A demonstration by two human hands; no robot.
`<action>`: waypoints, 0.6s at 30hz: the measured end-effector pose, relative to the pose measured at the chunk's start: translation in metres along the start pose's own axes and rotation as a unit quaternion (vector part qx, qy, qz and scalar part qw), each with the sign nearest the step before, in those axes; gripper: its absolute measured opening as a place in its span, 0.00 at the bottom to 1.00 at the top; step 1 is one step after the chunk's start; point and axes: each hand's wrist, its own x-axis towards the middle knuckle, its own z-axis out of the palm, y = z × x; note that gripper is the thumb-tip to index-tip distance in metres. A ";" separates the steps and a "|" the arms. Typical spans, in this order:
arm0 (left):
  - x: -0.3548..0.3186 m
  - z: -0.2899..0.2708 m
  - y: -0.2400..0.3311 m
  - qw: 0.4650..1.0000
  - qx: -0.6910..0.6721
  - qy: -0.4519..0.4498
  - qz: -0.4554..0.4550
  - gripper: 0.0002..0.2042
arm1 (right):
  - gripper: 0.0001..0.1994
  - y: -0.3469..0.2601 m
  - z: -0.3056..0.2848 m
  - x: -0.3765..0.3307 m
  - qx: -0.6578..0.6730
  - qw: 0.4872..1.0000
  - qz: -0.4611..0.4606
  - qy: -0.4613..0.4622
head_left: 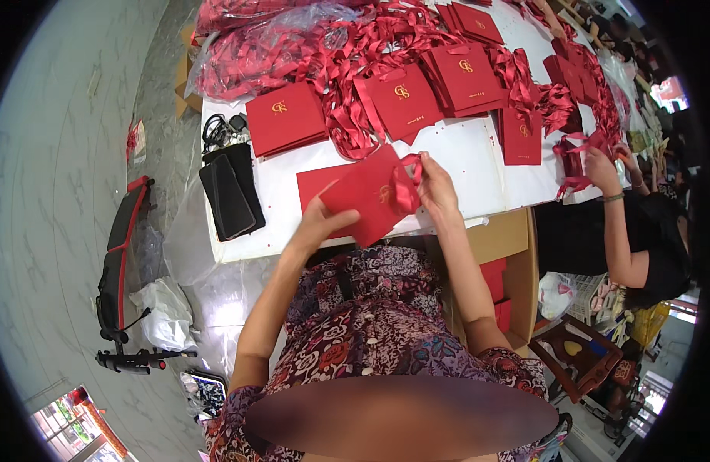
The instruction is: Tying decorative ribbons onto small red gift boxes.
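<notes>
Red bag (368,189) is pinched at its left by your left hand (322,222); your right hand (439,188) grips its ribbon (403,194).

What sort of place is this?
Likely a small packaging workshop: stacks of flat red bags on a white-covered table, heaped red ribbon, and a co-worker handling ribbon at the same table.

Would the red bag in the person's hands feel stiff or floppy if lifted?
The red bag looks flat with straight edges, so it's probably light and fairly stiff. Its shiny ribbon bends in loops, so that would likely flop.
</notes>
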 end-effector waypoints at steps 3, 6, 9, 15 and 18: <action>-0.010 0.013 -0.023 0.972 0.178 0.146 0.040 0.21 | 0.10 0.006 0.038 -0.009 -0.020 0.999 0.016 0.031; -0.030 0.017 -0.016 0.959 0.218 0.162 0.078 0.16 | 0.10 -0.003 0.036 -0.001 -0.134 0.988 -0.058 0.039; -0.047 0.023 0.005 0.966 0.168 0.184 0.072 0.14 | 0.10 -0.011 0.040 0.012 -0.178 0.978 -0.101 0.030; -0.068 0.000 0.034 0.893 0.328 0.262 0.162 0.13 | 0.08 -0.009 0.047 0.025 -0.417 0.881 -0.222 -0.035; -0.064 -0.006 0.036 0.796 0.501 0.234 0.246 0.21 | 0.06 0.002 0.054 0.023 -0.586 0.736 -0.314 -0.125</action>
